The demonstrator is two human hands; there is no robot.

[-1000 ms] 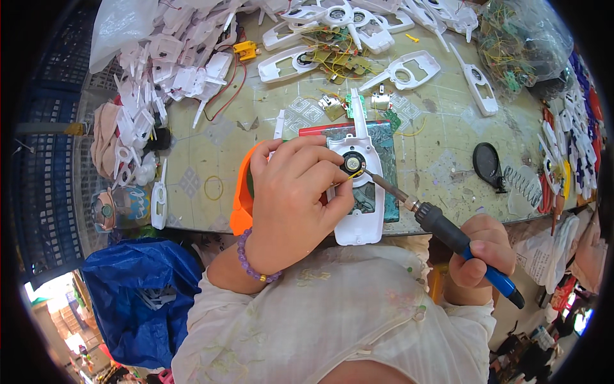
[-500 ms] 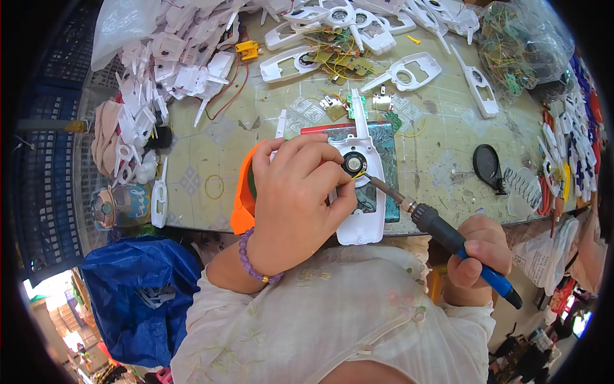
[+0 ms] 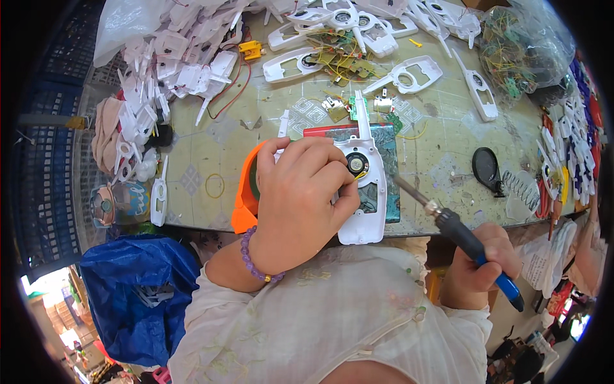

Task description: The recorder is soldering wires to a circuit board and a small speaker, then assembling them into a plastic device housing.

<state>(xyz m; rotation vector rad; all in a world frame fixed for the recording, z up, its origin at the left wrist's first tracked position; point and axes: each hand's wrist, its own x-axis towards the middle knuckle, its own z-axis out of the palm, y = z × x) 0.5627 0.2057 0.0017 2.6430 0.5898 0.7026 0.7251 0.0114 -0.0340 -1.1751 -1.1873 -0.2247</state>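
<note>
A white plastic housing (image 3: pixel 361 230) with a long narrow handle lies on a dark-patterned board (image 3: pixel 391 205) with a red edge. Set in the housing is a round black speaker (image 3: pixel 357 164). My left hand (image 3: pixel 300 192) covers the housing's left side, its thumb and index finger pinched on a short yellow wire (image 3: pixel 361 175) at the speaker's lower edge. My right hand (image 3: pixel 481 264) grips a soldering iron (image 3: pixel 455 229) with a black and blue handle. Its tip points up and left, clear of the speaker and right of the housing.
An orange curved object (image 3: pixel 246 195) stands beside my left hand. White housings (image 3: pixel 419 70) and circuit boards (image 3: pixel 345 64) lie farther back, with a heap of white parts (image 3: pixel 169 57) at the left. Solder-coloured coiled wire (image 3: pixel 521 185) and a black oval part (image 3: pixel 486 168) lie at the right.
The soldering iron has drawn back from the speaker, down and to the right, with my right hand. My left hand stays nearly in place at the yellow wire.
</note>
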